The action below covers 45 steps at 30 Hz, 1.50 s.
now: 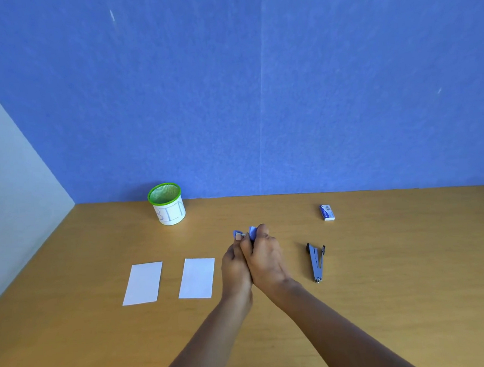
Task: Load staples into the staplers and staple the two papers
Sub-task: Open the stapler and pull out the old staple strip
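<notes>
Edges: the tabletop [384,302] is met by the blue wall [258,97] beyond the fingers, and by a pale side wall [15,197] well to their left.
Open room: plain wood is seen between the fingers and the back edge, and a wide stretch of it lies to the right of them and nearer the camera, crossed only by the two forearms.
Left hand [234,266]: raised over the tabletop, pressed against the right hand, its fingers [238,243] curled up and closed on the blue stapler [252,231].
Right hand [264,258]: laid partly over the left, back of the hand turned to the camera, thumb up by the blue part, fingers wrapped round the same stapler.
Blue stapler: only two blue tips are seen above the fingers, with a small silvery bit between them; the rest is hidden.
Second stapler [316,261]: laid swung open in a narrow V, near the fingers on their right.
Staple box [327,212]: right of the fingers and farther back, well apart.
Papers: two white sheets lie flat side by side, not touching; the right paper [197,277] is just left of the left hand, the left paper [143,283] beyond it.
Bin cup [167,205]: green-rimmed, upright, by the back edge, left of the fingers.
</notes>
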Motion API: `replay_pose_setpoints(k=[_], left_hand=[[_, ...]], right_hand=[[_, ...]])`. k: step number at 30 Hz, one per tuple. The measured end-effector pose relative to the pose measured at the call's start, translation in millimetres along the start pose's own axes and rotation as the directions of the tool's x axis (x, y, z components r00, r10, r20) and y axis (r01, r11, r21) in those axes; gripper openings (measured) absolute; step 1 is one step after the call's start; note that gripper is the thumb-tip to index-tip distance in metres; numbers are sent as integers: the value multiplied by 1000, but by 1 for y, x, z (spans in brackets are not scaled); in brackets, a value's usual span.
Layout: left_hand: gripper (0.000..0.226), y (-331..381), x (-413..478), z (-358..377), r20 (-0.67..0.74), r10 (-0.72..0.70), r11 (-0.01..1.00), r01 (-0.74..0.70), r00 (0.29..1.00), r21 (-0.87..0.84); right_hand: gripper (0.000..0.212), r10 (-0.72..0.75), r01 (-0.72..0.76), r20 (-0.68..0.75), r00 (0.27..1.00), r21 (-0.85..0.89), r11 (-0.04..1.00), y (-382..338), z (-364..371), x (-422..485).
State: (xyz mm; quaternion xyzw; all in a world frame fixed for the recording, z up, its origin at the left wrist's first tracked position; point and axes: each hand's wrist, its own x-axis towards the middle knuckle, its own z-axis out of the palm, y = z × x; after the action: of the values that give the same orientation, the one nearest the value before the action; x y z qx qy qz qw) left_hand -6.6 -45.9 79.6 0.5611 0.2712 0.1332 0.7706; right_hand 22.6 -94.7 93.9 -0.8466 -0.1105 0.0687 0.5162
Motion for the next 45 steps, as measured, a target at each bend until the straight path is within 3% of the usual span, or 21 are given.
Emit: replay_pose_setpoints(k=[13,19,24,34,41,45], left_hand=[[38,3,-1,5,-40,-63,997,61,997,-42],[40,1,-3,5,-52,-99,993,95,994,-64],[46,4,0,2,-103,-252,959,234,962,-159],[52,10,7,1,-119,-251,960,232,961,-158],[51,16,15,-2,-142,-229,972,219,963,-82],[46,20,20,-6,-181,-216,967,185,960,-174]], right_hand=[[27,65,-65,8,998,60,996,-1,0,2],[28,72,-72,-4,997,0,997,0,-2,1],[16,114,-116,27,993,138,984,-5,1,-2],[25,15,-15,-9,1000,57,998,-12,1,0],[31,-31,45,-93,995,146,988,-6,-1,-1],[28,58,-31,-92,994,273,962,0,-6,2]])
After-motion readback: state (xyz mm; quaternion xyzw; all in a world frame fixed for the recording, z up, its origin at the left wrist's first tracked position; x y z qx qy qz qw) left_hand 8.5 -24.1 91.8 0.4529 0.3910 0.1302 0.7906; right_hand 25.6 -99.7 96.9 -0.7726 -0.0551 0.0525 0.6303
